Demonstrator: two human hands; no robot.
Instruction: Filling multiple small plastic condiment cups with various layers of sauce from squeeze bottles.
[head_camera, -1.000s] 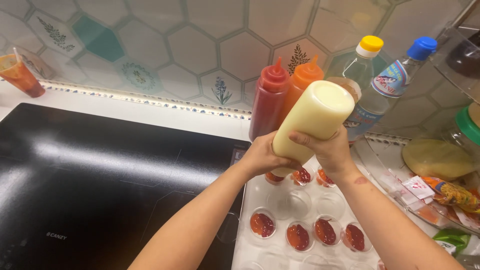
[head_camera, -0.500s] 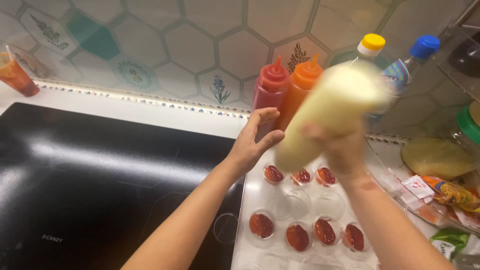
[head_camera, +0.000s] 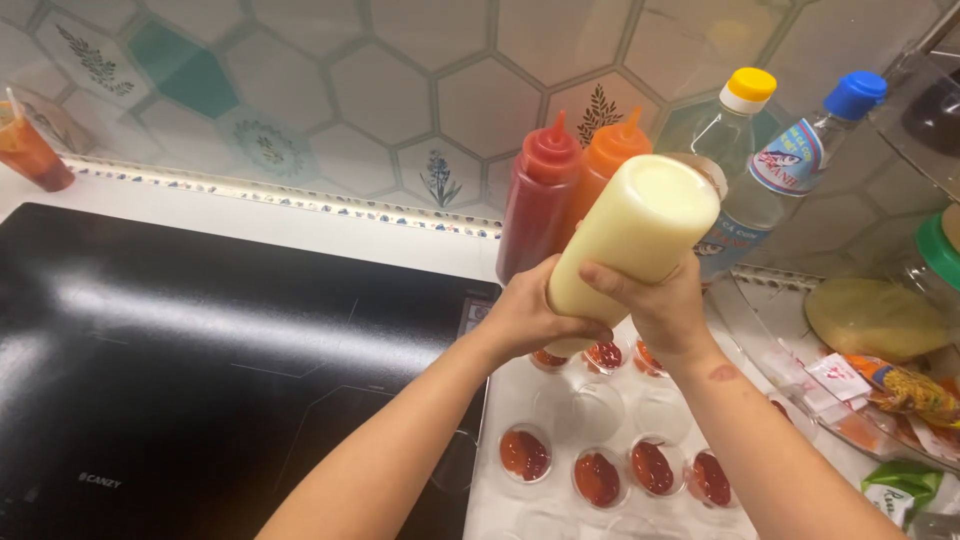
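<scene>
I have one view only, from the camera on the head. It looks forward and down over my own forearms, which rise from the bottom edge toward the middle. It sits close: the left hand (head_camera: 530, 318) and right hand (head_camera: 665, 305) meet just right of centre around the pale bottle (head_camera: 632, 240), whose flat base faces the lens. The far edge of the frame ends at the tiled wall (head_camera: 330, 70). The black hob (head_camera: 200, 340) fills the left half, and the sauce cups (head_camera: 600, 475) lie at lower centre. No second view overlaps this one.
</scene>
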